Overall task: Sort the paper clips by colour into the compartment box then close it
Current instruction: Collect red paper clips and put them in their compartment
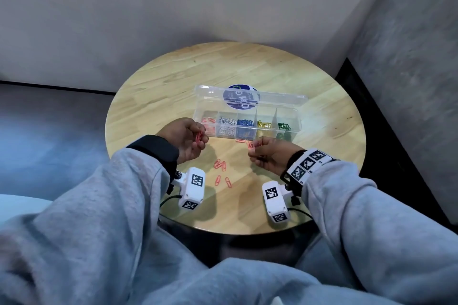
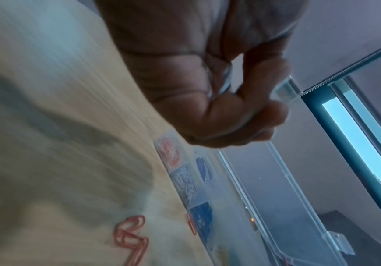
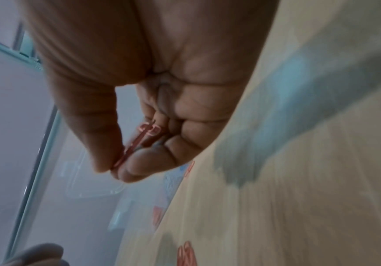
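Two hands work over a round wooden desk [image 1: 322, 96]. Nearest, loose red clips [image 1: 221, 171] lie scattered on the desk btwn both wrists. Left hand [image 1: 184, 137] pinches red clips [image 1: 198, 137] just short of the box's left end; right hand [image 1: 272, 153] pinches a red clip [image 3: 139, 142] btwn thumb & forefinger. Beyond, clear compartment box [image 1: 247, 121] lies long axis left-right, lid [image 1: 250, 98] tipped back, open; compartments L to R: red, white, blue, yellow, green.

clear glossy plastic box [image 1: 247, 116], wood table [image 1: 173, 77] (matt)
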